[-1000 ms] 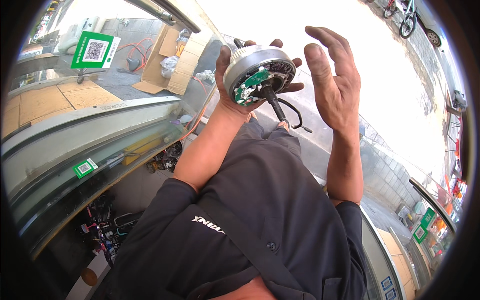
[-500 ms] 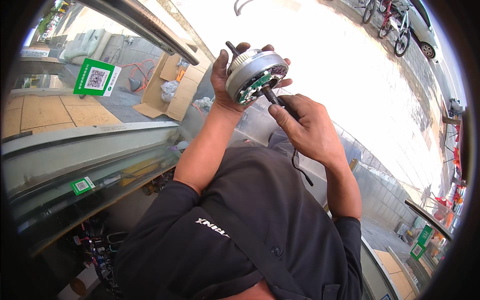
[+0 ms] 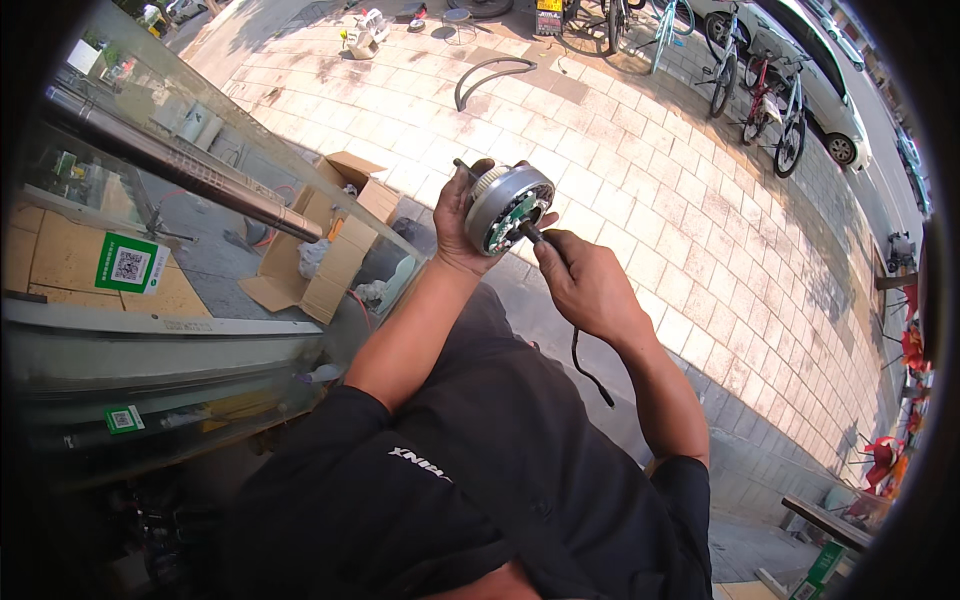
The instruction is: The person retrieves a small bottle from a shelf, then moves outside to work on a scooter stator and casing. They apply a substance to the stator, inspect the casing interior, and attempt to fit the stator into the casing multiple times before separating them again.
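A round silver hub motor (image 3: 490,205) is held up in front of my chest. My left hand (image 3: 456,228) is wrapped round its far left side, near the white toothed ring. A green circuit board (image 3: 518,215) shows on the open face turned to the right. My right hand (image 3: 590,280) is closed round the dark shaft (image 3: 530,231) that sticks out of this face. A thin black cable (image 3: 582,368) hangs down below my right hand, its end loose. My palms hide what else lies under the fingers.
An open cardboard box (image 3: 335,262) with plastic bags stands to the left, behind a metal rail (image 3: 190,165). Glass-topped counters (image 3: 200,345) flank me on the left. Beyond are pale paving (image 3: 640,190), a curved black strip (image 3: 490,70), bicycles (image 3: 790,120) and a white car (image 3: 835,110).
The view has tilted up, bringing more paving and bicycles into sight. The motor sits lower in the picture, still between both hands, with its open face turned further sideways.
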{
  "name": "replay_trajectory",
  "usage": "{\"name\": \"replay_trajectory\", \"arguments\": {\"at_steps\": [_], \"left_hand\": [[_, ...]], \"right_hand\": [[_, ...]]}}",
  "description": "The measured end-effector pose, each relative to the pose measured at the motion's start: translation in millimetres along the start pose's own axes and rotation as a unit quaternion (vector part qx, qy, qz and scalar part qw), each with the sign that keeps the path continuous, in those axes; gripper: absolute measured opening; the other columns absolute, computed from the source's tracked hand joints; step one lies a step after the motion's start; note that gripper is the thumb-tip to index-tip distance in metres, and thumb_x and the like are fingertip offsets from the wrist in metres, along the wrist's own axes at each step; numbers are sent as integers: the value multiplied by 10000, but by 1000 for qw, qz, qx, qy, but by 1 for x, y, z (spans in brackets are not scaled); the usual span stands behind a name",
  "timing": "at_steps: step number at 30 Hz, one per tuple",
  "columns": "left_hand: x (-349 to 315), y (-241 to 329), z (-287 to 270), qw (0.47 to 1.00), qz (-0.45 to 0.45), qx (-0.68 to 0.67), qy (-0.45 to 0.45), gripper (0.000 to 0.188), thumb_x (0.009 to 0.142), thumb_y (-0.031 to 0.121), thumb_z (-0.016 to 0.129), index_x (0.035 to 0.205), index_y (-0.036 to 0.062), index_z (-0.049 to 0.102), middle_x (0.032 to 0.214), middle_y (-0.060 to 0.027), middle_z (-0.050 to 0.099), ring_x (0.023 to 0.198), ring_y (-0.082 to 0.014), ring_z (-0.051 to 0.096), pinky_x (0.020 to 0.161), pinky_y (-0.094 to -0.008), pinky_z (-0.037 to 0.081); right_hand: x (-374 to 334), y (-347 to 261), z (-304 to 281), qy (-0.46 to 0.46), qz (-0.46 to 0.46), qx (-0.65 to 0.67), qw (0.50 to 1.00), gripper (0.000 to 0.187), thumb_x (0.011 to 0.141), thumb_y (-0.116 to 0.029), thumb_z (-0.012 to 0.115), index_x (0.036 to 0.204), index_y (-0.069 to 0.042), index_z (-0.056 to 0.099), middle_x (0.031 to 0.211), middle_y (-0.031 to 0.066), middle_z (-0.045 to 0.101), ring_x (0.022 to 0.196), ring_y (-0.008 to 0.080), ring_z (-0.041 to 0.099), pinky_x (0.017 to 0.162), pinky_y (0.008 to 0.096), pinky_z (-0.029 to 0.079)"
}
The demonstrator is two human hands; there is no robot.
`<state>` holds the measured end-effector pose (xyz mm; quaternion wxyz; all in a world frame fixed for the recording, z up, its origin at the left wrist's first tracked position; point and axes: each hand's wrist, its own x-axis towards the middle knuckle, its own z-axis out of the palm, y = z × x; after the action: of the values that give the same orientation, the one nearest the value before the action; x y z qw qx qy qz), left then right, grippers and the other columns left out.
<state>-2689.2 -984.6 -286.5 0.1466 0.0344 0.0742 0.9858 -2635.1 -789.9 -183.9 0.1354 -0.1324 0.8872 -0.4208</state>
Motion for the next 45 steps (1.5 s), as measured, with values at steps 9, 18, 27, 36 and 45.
{"name": "replay_trajectory", "arguments": {"at_steps": [9,18,27,36,45], "left_hand": [[100,-6,-46,999,-3,5,34,414,1014,512,604,1230,182,732,1387,-210,646,1286,-518,603,1051,-810,456],[229,93,-149,996,69,48,-1,398,1035,425,627,1314,142,616,1310,-233,688,1173,-415,697,926,-572,630],[329,194,-180,965,191,159,79,530,1024,459,564,1395,81,583,1464,-278,597,1315,-400,629,1083,-557,544],[487,267,-272,944,272,180,57,636,999,500,558,1464,68,522,1422,-296,616,1285,-394,644,1099,-526,530],[638,372,-343,936,304,125,126,663,1021,522,543,1478,44,509,1380,-319,633,1264,-435,654,1099,-547,527]], "right_hand": [[92,54,-27,-4,44,-57,997,447,1091,-348,537,1114,71,691,846,331,681,853,504,684,779,556,515],[285,120,10,-37,-3,0,999,487,1111,-397,565,1267,55,658,845,201,688,795,271,662,778,420,529],[473,146,24,-95,-60,100,989,465,1100,-405,614,1260,27,683,719,8,567,628,97,537,588,305,461],[684,228,46,-99,-164,117,975,391,1101,-329,615,1218,38,682,749,130,648,718,186,630,708,359,527],[898,201,32,-179,-116,44,976,416,1063,-368,670,1139,39,710,733,197,660,718,222,683,690,398,533]]}}
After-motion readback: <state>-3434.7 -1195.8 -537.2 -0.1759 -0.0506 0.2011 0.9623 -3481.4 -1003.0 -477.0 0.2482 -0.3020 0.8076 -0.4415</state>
